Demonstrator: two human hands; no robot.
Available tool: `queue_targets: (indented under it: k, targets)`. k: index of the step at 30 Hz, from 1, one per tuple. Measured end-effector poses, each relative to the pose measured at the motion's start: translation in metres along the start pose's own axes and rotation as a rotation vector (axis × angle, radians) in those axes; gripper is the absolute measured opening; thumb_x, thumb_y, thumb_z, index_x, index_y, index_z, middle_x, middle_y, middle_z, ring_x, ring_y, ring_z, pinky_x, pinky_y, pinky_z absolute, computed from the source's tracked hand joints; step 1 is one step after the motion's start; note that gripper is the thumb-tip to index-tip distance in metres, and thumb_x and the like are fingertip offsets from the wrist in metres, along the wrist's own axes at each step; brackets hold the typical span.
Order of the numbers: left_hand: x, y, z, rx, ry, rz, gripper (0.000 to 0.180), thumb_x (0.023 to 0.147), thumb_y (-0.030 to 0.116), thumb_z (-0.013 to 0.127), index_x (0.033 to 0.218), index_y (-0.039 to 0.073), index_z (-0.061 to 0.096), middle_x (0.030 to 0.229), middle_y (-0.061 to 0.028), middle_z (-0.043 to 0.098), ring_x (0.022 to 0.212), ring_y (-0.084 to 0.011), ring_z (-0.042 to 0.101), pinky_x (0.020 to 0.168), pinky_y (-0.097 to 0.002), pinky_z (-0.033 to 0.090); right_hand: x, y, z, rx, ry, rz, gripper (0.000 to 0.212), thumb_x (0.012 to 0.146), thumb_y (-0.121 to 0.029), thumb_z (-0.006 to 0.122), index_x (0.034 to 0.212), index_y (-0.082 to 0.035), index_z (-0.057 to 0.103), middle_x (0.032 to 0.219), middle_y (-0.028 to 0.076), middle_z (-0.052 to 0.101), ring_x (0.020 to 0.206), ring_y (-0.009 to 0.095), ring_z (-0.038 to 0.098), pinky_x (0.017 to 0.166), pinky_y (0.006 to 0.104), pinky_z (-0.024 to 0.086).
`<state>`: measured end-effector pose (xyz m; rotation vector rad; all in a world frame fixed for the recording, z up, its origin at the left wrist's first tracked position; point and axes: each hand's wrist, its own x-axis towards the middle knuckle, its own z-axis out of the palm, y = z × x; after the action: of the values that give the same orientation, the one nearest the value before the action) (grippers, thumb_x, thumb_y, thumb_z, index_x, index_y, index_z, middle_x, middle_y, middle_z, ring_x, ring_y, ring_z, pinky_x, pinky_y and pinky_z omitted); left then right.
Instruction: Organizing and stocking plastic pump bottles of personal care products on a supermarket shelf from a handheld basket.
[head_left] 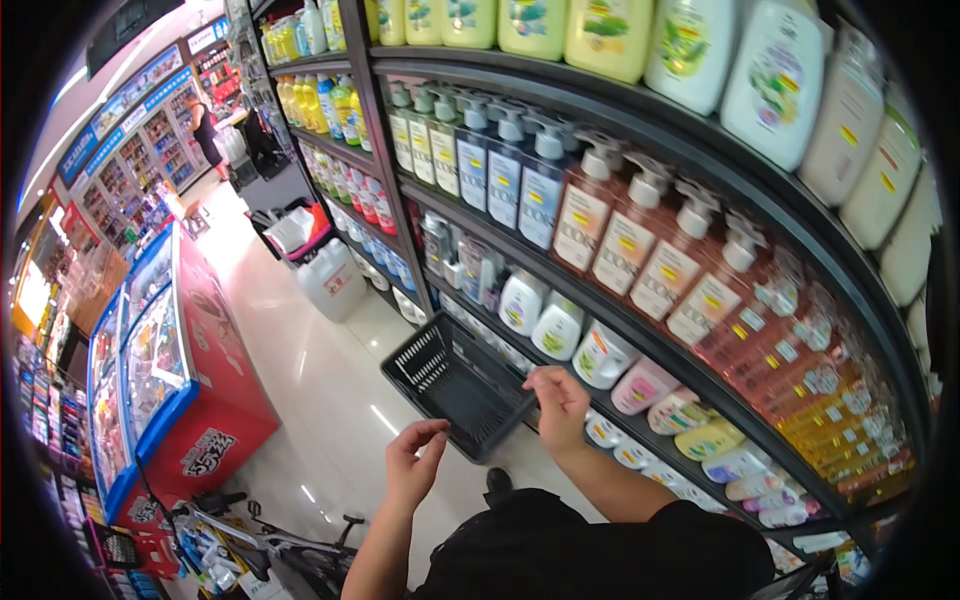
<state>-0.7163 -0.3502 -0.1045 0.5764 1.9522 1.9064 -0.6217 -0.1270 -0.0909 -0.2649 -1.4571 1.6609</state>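
Note:
My left hand (413, 463) is raised in front of me, its fingers loosely bent and the thumb a little apart from them. Level with it, to the right, my right hand (562, 408) also has loosely curled fingers. Nothing shows in either hand. Between and beyond them, lower down, is a black plastic shopping basket (463, 385) with slotted walls, and nothing shows inside it. Both hands overlap its near edges in view; contact with it cannot be made out. Part of a dark shoe (499, 480) shows below the basket.
A tall dark shelf rack (480, 225) along the right holds rows of pump bottles (630, 240) and white jugs (605, 355). To the left stands a red and blue chest freezer (215, 370), with a bicycle (280, 545) near it. White canisters (335, 280) and a person (205, 135) are farther off.

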Motion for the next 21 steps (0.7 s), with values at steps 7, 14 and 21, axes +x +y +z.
queue_targets:
  k: [7, 14, 21]
  targets:
    - [0.154, 0.051, -0.043, 0.015, -0.071, 0.143, 0.019, 0.096, 0.006, 0.073, 0.113, -0.001, 0.074, 0.103, -0.0045, 0.076, 0.095, -0.0116, 0.07, 0.087, -0.0266, 0.055, 0.094, 0.015, 0.062, -0.051, 0.035, -0.075, 0.013, 0.103, -0.004, 0.056, 0.093, 0.002, 0.062, 0.098, 0.011, 0.068, 0.092, 0.016, 0.06, 0.09, 0.0316, 0.049]
    - [0.325, 0.054, -0.064, -0.088, -0.355, 0.225, 0.023, 0.095, 0.007, 0.076, 0.116, 0.0, 0.072, 0.106, -0.0036, 0.075, 0.099, -0.011, 0.07, 0.087, -0.0267, 0.055, 0.147, 0.025, 0.096, -0.337, 0.084, -0.191, 0.009, 0.099, -0.002, 0.064, 0.091, 0.002, 0.065, 0.096, 0.01, 0.068, 0.087, 0.016, 0.062, 0.081, 0.0302, 0.049]
    - [0.477, 0.124, -0.08, -0.156, -0.462, 0.61, 0.034, 0.096, -0.001, 0.069, 0.13, -0.002, 0.064, 0.134, -0.0096, 0.064, 0.092, -0.01, 0.068, 0.082, -0.0252, 0.055, 0.218, -0.001, 0.173, -0.667, 0.147, -0.299, 0.018, 0.092, -0.004, 0.074, 0.108, 0.001, 0.068, 0.108, 0.009, 0.066, 0.078, 0.013, 0.061, 0.072, 0.0273, 0.051]
